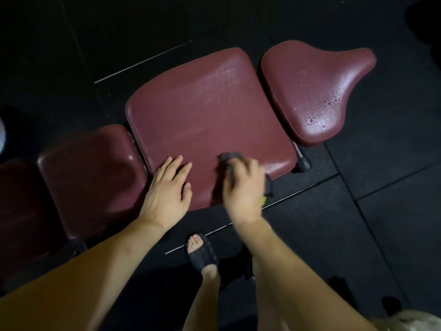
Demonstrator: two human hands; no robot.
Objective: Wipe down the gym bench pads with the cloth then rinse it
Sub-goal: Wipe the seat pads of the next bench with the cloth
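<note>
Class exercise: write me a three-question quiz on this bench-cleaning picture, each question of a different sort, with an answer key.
1. True or false: the left hand grips the cloth.
2. Multiple choice: which maroon pad bears visible water droplets? A. the large middle pad B. the saddle-shaped pad C. the smaller pad at left
3. Fill in: the right hand holds the cloth against the near edge of the ______ pad.

Key: 1. False; it lies flat on the middle pad. 2. B. 3. large middle.
</note>
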